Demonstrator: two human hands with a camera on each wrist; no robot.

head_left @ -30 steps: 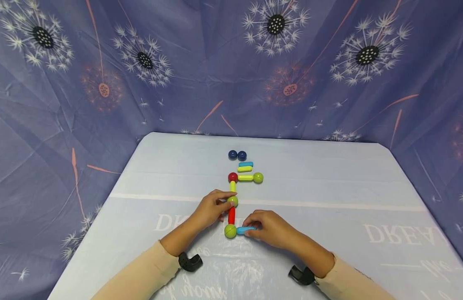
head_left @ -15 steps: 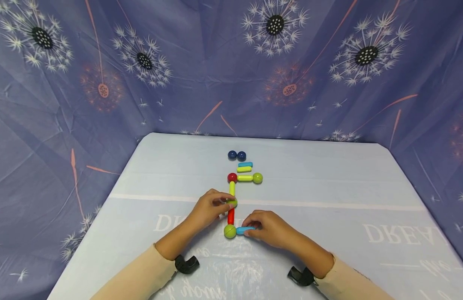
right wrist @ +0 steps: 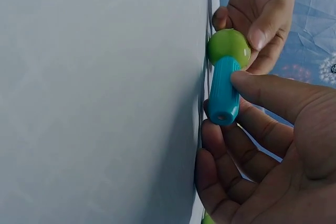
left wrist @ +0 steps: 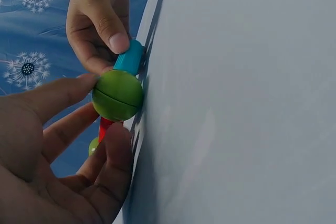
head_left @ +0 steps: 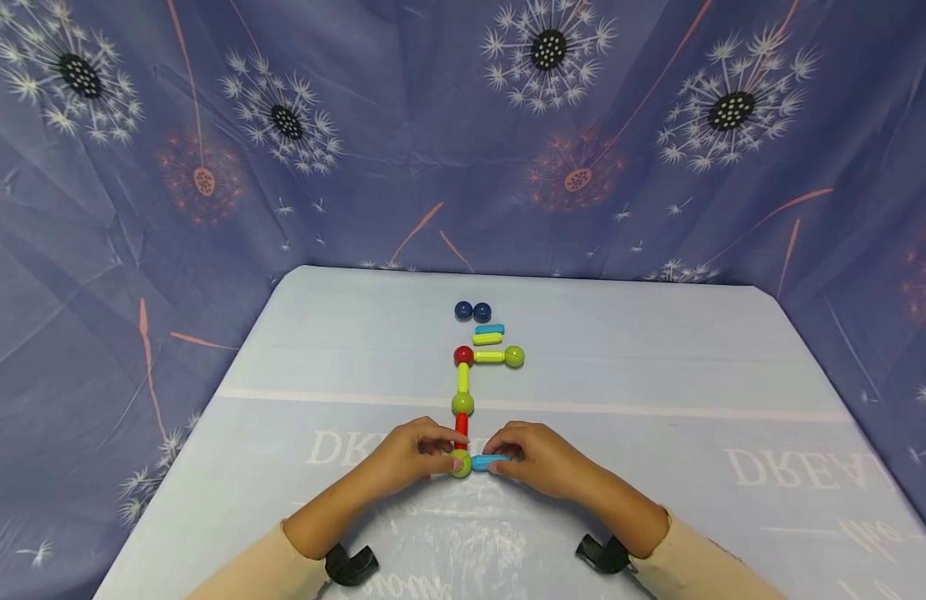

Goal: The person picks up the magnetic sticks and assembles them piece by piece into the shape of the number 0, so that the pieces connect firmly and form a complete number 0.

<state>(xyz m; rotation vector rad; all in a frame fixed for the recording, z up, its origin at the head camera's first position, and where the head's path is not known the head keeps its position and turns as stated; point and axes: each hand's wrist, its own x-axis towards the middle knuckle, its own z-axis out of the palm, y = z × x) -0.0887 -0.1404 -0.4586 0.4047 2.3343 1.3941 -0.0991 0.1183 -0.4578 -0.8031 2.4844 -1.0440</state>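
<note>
Low in the middle of the head view, we see the left hand (head_left: 413,454) with its fingers (left wrist: 86,85) pinching the green ball (head_left: 460,463) at the near end of a toy chain on the pale blue table (head_left: 658,375); in the left wrist view the thumb and forefinger close round that ball from either side. The right hand (head_left: 541,454) sits just right of it, its fingers (right wrist: 262,90) grasping the blue rod (head_left: 489,460), whose left end touches the green ball. In the right wrist view the rod stands upright in the frame with the ball capping its top. Above the ball in the head view, a red rod (head_left: 461,427) runs up to a second green ball (head_left: 463,404), then a yellow rod (head_left: 463,378) reaches a red ball (head_left: 463,356). From there another yellow rod (head_left: 489,357) runs right to a third green ball (head_left: 514,357). Just above lie a loose yellow-green rod (head_left: 488,338), a short blue rod (head_left: 489,328) and two dark blue balls (head_left: 473,312) side by side. A dandelion-print cloth (head_left: 207,167) fills the upper frame.
</note>
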